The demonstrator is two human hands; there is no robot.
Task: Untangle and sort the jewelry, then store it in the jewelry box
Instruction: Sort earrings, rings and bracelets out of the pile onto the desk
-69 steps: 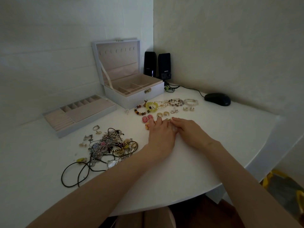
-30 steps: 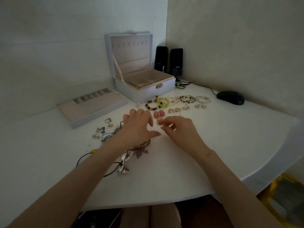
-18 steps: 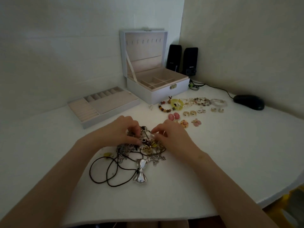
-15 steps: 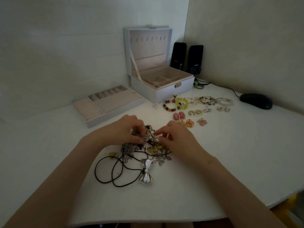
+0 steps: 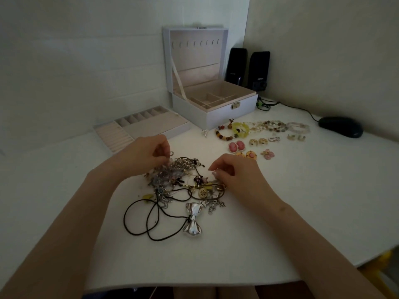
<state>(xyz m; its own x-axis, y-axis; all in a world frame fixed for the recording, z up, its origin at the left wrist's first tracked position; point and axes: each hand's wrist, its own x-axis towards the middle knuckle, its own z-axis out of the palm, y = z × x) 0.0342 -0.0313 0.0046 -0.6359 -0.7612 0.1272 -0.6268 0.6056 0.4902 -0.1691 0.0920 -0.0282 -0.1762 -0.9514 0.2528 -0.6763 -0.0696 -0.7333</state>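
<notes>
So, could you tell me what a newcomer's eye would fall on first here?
The tangled heap of jewelry at the middle of the table, with a silver bow pendant at its near edge. The left hand pinches a piece of it, and the right hand curls at its right side. Behind, the open jewelry box stands by the wall, with sorted bracelets and earrings laid out before it.

A white table (image 5: 302,201) is occupied by an open jewelry box (image 5: 226,115), a tray (image 5: 155,125), tangled jewelry (image 5: 183,184), bracelets (image 5: 259,127), earrings (image 5: 250,145), two speakers (image 5: 236,65) and a mouse (image 5: 341,126).
</notes>
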